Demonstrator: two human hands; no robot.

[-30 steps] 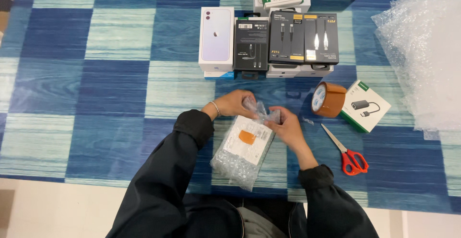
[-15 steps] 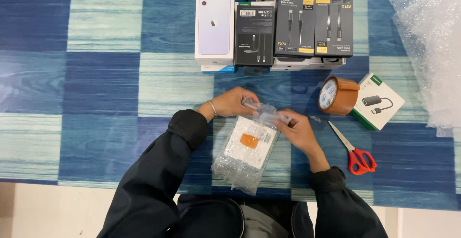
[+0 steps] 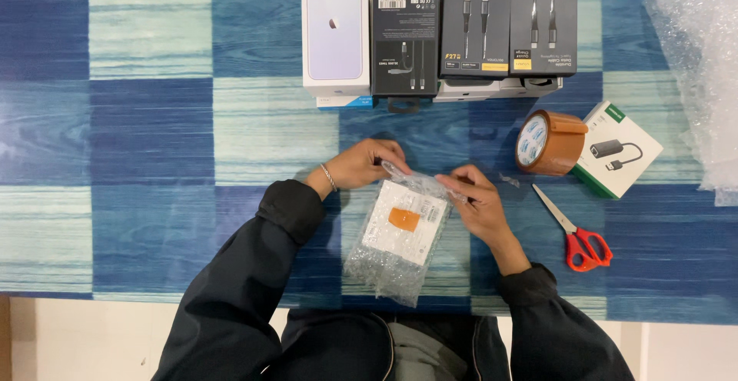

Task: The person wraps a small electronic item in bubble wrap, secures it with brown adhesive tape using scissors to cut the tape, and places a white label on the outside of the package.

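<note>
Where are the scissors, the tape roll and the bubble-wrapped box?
scissors (image 3: 588, 247), head view, on the red handles.
tape roll (image 3: 560, 144), head view, on its brown outer band.
bubble-wrapped box (image 3: 403, 219), head view, on the orange patch.

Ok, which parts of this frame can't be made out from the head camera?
- White box in the bubble wrap: the wrap blurs its label, and its underside lies against the table.
- Left hand and right hand: fingertips are curled into the wrap's top end.
- Bubble wrap sheet: cut off by the right edge.
- Dark cable boxes: tops cut off by the upper edge; they cover the boxes beneath.
</note>
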